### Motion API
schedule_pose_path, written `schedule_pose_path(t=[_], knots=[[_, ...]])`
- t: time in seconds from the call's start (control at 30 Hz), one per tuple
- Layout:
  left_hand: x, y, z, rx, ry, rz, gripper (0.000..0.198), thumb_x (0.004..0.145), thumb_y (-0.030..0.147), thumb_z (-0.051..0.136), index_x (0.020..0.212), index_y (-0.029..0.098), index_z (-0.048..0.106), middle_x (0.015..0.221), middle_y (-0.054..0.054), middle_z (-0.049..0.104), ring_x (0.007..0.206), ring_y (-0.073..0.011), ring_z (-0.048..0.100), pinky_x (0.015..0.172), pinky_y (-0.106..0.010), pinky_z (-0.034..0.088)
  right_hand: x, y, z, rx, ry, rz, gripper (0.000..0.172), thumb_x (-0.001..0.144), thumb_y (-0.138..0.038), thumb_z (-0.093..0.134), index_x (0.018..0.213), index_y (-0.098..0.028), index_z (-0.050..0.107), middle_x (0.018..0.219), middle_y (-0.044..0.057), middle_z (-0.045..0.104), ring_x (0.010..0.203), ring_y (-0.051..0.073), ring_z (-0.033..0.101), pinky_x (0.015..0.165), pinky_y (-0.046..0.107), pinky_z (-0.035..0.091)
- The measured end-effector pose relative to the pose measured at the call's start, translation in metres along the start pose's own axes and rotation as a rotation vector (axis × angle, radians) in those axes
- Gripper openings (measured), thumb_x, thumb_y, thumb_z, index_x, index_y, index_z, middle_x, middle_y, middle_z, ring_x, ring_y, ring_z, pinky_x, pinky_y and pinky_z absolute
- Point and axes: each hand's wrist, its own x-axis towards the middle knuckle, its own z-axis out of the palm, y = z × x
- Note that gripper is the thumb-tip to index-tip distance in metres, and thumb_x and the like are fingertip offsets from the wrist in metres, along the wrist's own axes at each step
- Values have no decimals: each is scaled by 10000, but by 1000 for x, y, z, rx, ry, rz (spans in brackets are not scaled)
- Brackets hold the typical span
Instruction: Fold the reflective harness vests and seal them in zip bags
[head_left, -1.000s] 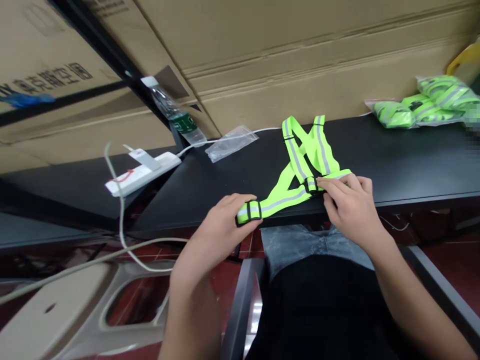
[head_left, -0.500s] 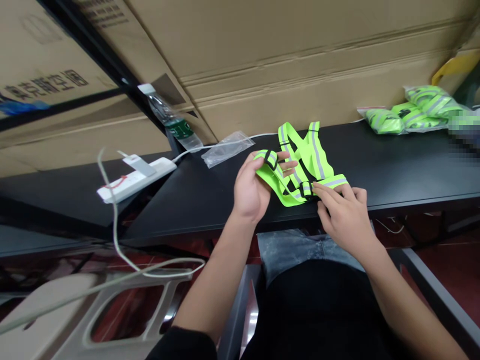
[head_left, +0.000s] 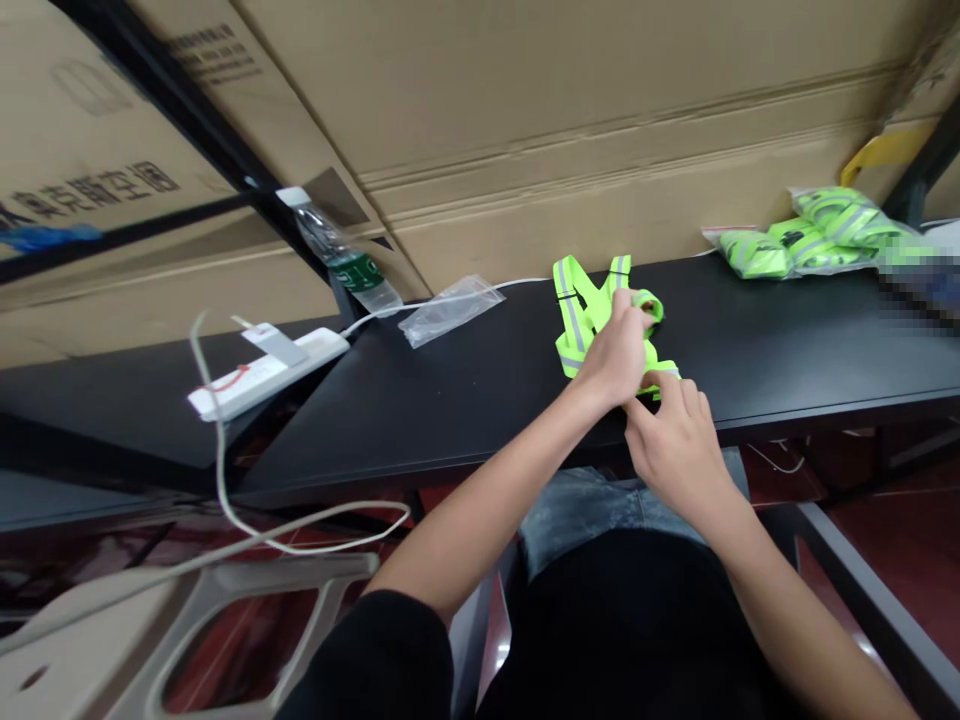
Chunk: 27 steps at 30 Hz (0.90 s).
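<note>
A neon-yellow reflective vest [head_left: 574, 318] made of straps with grey stripes lies on the black table [head_left: 480, 400] in front of me. My left hand [head_left: 619, 350] is closed on a strap of it, and a curled loop of that strap shows past the fingers. Beside and below it, my right hand [head_left: 675, 430] pinches the vest's lower band near the table's front edge. The black buckles seen before are hidden behind my hands.
Left of the vest lies a clear plastic bag [head_left: 450, 312]. A water bottle [head_left: 349, 260] leans by the shelf post, near a white power strip [head_left: 270, 375] and its cable. Bagged vests [head_left: 817, 240] pile up at the back right. Cardboard boxes [head_left: 600, 120] stand behind.
My left hand has swung right across the vest, folding the strap end over to that side. My right hand stays at the lower band, its fingers more bent.
</note>
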Motion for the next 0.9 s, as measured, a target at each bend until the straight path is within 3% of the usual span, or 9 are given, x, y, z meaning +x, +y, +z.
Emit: schedule_pose_path(t=[0.17, 0.33, 0.43, 0.5, 0.6, 0.7, 0.8, 0.9], knots=[[-9, -5, -4, 424, -288, 209, 112, 935, 279, 373, 961, 247, 478, 947, -26, 576, 952, -223, 551, 866, -364, 450, -2, -1, 1, -1, 30, -54, 288, 909, -126, 479, 997, -141, 753, 920, 155, 630, 884, 280, 512, 753, 388, 403], [-15, -5, -9, 847, -444, 342, 339, 990, 367, 329, 1155, 215, 584, 1071, -70, 568, 1072, -276, 465, 1025, -463, 371, -6, 1, 1, 78, 52, -44, 271, 924, -151, 484, 935, -166, 754, 900, 135, 660, 905, 279, 539, 823, 417, 444], [-17, -6, -12, 974, -438, 330, 476, 1028, 424, 266, 1339, 218, 562, 1074, -90, 536, 1083, -303, 447, 1003, -489, 372, -10, 4, 0, 183, 59, -36, 245, 928, -154, 496, 910, -176, 740, 924, 121, 695, 940, 274, 579, 871, 436, 460], [-17, -7, -15, 1006, -418, 336, 483, 1041, 392, 231, 1291, 235, 613, 1052, -89, 515, 1058, -300, 449, 983, -492, 379, -13, 8, -3, 320, 69, -53, 225, 925, -135, 505, 929, -189, 723, 949, 98, 721, 972, 266, 611, 899, 439, 478], [-17, -7, -19, 1050, -431, 357, 479, 1043, 359, 237, 1092, 221, 693, 1016, -93, 489, 1023, -293, 449, 957, -482, 395, -11, 18, -9, 493, 195, -38, 232, 905, -95, 527, 1023, -202, 696, 1018, 93, 731, 1001, 256, 639, 897, 440, 519], [-17, -9, -18, 1089, -428, 382, 360, 1004, 322, 357, 1170, 172, 639, 1047, -117, 503, 1069, -314, 445, 971, -488, 399, 0, 30, -10, 483, 292, 23, 266, 915, -94, 517, 1109, -188, 672, 1156, 143, 699, 1098, 274, 637, 947, 469, 525], [-16, -13, -19, 977, -344, 408, 415, 896, 207, 489, 1299, 110, 486, 1123, -138, 528, 1129, -304, 448, 999, -451, 408, 11, 41, -4, 472, 136, 38, 271, 973, -145, 455, 1123, -196, 674, 1139, 131, 718, 1116, 264, 662, 945, 454, 547], [-20, -14, -30, 798, -299, 463, 386, 808, 153, 556, 1183, 141, 465, 1057, -105, 542, 1025, -253, 496, 903, -376, 470, 11, 49, 3, 491, -6, 46, 266, 995, -194, 457, 1129, -208, 685, 1126, 102, 744, 1116, 249, 690, 933, 435, 576]])
